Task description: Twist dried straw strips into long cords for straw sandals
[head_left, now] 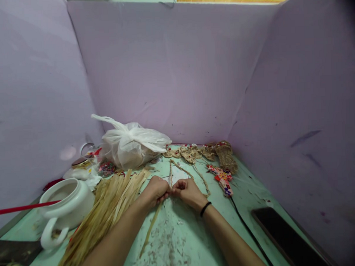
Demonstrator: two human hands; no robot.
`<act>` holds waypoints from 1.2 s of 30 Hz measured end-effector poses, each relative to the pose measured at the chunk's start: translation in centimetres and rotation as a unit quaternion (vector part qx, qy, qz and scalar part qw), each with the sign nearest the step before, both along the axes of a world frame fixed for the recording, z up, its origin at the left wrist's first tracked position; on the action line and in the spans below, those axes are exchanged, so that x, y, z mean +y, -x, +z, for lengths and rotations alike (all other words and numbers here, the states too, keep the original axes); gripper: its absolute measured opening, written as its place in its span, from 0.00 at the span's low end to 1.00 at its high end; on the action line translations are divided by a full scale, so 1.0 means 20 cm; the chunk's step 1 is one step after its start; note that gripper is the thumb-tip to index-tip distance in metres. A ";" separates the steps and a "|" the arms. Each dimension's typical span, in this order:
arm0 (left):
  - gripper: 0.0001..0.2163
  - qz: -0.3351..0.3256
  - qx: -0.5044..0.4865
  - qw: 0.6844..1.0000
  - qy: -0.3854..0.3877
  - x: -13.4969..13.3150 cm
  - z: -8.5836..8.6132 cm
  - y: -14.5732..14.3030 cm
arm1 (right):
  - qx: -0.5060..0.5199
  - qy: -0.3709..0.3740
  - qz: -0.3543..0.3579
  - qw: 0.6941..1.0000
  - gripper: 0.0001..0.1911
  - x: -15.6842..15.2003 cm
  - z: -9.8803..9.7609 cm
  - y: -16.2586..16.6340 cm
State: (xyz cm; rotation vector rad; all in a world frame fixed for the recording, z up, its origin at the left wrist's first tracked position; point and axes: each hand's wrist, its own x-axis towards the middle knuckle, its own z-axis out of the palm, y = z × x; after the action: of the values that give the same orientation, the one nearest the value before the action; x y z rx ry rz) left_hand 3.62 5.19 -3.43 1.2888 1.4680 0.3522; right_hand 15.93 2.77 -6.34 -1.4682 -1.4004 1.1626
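Observation:
My left hand (159,189) and my right hand (187,192) meet over the middle of the table, fingers pinched close together. Between them they grip a thin twisted straw cord (171,172), which runs up away from the fingertips and bends into a narrow loop. A loose flat straw strand (151,229) trails from under my left hand toward the front. Just left of my left arm lies a bundle of dry straw strips (110,201). The exact spot where the fingertips hold the cord is partly hidden. A black band circles my right wrist.
At the left stands a white pot (67,199) with a red stick. Behind are a knotted plastic bag (131,146) and woven straw pieces (192,152). To the right lie a patterned cloth-covered object (222,180) with a black cable and a phone (286,236). Purple panels enclose three sides.

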 end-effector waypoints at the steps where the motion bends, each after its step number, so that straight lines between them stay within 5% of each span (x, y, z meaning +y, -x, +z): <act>1: 0.07 0.005 0.013 1.000 -0.014 0.00 0.01 0.00 | -0.072 -0.020 -0.013 0.997 0.02 0.00 0.02 0.00; 6: 0.09 0.016 0.026 0.999 -0.017 -0.02 0.02 -0.02 | -0.257 -0.007 -0.043 0.966 0.07 -0.03 0.11 0.00; 11: 0.07 0.022 -0.046 0.999 0.005 0.00 -0.02 -0.01 | -0.179 0.055 -0.028 0.982 0.08 -0.07 0.08 0.07; 17: 0.07 -0.050 -0.110 0.992 -0.036 0.02 0.00 0.05 | -0.054 0.105 0.041 0.992 0.09 -0.08 0.12 0.06; 23: 0.10 -0.081 -0.139 0.987 -0.016 0.03 -0.02 0.07 | 0.004 0.070 -0.092 0.993 0.05 -0.01 0.08 -0.02; 27: 0.09 -0.105 -0.141 0.984 -0.027 0.03 -0.02 0.06 | 0.138 0.156 -0.019 0.978 0.04 -0.02 0.07 0.04; 36: 0.05 -0.137 0.041 0.987 -0.079 0.02 0.00 0.06 | 0.015 0.094 -0.030 0.995 0.08 -0.01 -0.01 0.04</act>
State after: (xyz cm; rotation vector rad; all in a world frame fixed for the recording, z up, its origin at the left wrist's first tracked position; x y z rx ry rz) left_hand 2.42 5.62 -3.36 1.6279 1.3283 0.2398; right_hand 15.12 2.57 -6.52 -1.6047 -1.2443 1.3019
